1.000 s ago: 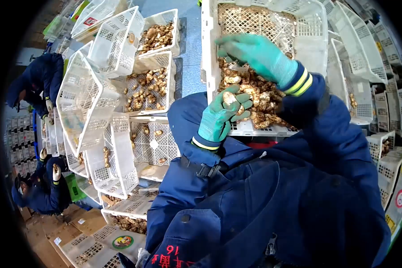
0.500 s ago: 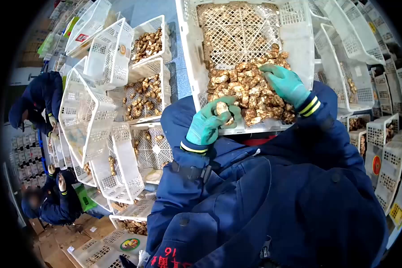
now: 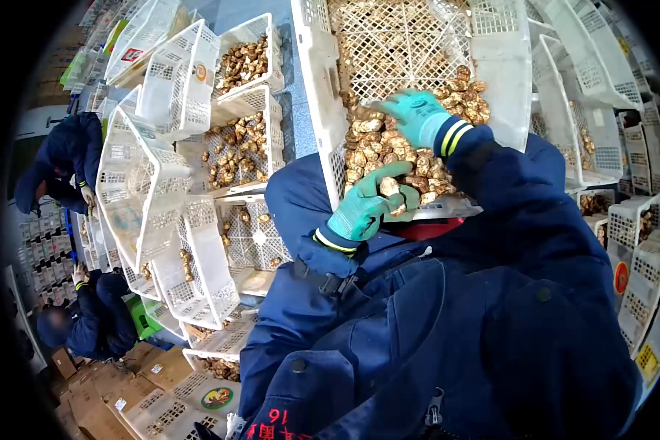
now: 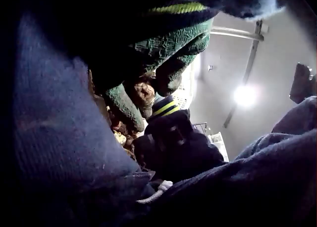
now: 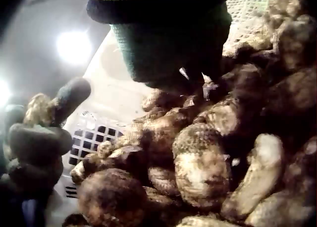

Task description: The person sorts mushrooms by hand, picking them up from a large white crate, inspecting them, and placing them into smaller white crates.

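A white plastic crate (image 3: 317,88) in front of me holds a heap of stubby brown-and-cream mushrooms (image 3: 367,147). Green-gloved, my left hand (image 3: 361,210) grips a pale mushroom (image 3: 389,187) at the crate's near edge; another pale piece shows below it among the fingers. The right wrist view also shows this hand (image 5: 37,145) with the mushroom (image 5: 38,109) between thumb and fingers. Slightly blurred, my right hand (image 3: 419,119) reaches leftward over the heap with its fingers extended. In the right wrist view its fingers are dark and mostly hidden.
Crates with mushrooms (image 3: 242,150) stand to the left, beside tilted crates (image 3: 136,176). More crates (image 3: 557,110) line the right side. Two people in dark clothes (image 3: 88,315) work at the far left. Cardboard (image 3: 99,411) covers the lower-left floor.
My right hand swung back from the far left of the crate to the heap's right side, then moved left again across the heap. The left hand keeps its mushroom.
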`<state>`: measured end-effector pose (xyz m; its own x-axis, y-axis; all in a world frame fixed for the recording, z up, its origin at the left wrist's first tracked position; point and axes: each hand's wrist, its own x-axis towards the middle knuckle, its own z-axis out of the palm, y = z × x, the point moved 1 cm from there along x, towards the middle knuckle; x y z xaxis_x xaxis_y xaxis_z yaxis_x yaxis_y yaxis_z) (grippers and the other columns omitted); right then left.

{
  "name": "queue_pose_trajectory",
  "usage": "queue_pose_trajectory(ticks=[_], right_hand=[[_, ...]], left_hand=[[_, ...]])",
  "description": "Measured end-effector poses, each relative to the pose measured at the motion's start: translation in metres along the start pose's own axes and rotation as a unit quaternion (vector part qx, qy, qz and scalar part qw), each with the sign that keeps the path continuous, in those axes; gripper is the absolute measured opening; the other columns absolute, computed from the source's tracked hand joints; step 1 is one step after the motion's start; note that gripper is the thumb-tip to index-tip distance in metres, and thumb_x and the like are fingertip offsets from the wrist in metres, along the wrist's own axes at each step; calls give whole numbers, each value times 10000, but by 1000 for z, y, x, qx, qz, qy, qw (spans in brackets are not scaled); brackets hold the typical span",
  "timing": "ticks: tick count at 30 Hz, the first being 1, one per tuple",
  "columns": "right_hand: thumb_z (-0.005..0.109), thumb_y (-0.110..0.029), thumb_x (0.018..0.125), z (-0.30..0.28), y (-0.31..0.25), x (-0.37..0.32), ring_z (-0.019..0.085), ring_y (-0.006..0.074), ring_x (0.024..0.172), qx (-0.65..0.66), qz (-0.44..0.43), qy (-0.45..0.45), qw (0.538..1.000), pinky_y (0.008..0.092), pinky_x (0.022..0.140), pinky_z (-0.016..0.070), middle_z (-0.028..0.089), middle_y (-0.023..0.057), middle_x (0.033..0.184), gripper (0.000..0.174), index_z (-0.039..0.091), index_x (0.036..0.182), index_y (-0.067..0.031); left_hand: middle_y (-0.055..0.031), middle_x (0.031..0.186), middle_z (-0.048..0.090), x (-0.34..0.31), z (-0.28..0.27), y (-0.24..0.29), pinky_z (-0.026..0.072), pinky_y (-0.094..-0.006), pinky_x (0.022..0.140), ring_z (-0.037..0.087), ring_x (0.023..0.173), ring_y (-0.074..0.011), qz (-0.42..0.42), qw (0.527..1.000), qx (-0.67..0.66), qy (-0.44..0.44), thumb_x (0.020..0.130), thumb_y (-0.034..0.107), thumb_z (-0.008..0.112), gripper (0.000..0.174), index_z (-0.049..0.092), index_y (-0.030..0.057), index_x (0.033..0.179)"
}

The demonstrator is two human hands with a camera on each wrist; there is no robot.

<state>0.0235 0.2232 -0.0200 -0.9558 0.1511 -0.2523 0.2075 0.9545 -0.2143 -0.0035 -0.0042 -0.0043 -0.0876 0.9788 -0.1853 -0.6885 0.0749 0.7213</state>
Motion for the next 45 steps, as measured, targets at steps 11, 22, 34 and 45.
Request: queue_pose_trajectory(ticks=[11, 22, 34, 45], right_hand=[[577, -215, 862, 10, 21, -8, 519, 322, 1219, -78, 28, 143, 986, 441, 997, 449, 587, 96, 1287, 379, 601, 1224, -103], [565, -261, 907, -7, 20, 5, 558, 280, 1122, -56, 104, 7, 993, 462, 942, 452, 614, 91, 1156, 286, 610, 1172, -165], [619, -250, 831, 18, 19, -12, 531, 330, 1163, -77, 30, 96, 992, 501, 947, 423, 618, 133, 1117, 287, 620, 1085, -117], [582, -49, 862, -12, 49, -127, 646, 284, 1005, 220, 45, 218, 950, 343, 864, 530, 664, 119, 1105, 220, 687, 1054, -69]], left_hand=[[-123, 944, 623, 3, -20, -12, 520, -358, 842, 620, 895, -218, 29, 996, 27, 75, 956, 125, 541, 362, 530, -76, 1257], [-59, 643, 521, 5, -12, 0, 479, -325, 615, 506, 592, -161, 30, 990, -34, 137, 936, 121, 579, 327, 597, -100, 1178], [-25, 744, 492, 4, -16, -3, 491, -321, 752, 525, 727, -180, -1, 990, 2, 144, 1019, 214, 464, 388, 545, -89, 1246], [-44, 646, 541, 9, -11, -6, 493, -329, 642, 552, 616, -188, 17, 983, -69, 170, 1005, 161, 521, 309, 597, -107, 1140]])
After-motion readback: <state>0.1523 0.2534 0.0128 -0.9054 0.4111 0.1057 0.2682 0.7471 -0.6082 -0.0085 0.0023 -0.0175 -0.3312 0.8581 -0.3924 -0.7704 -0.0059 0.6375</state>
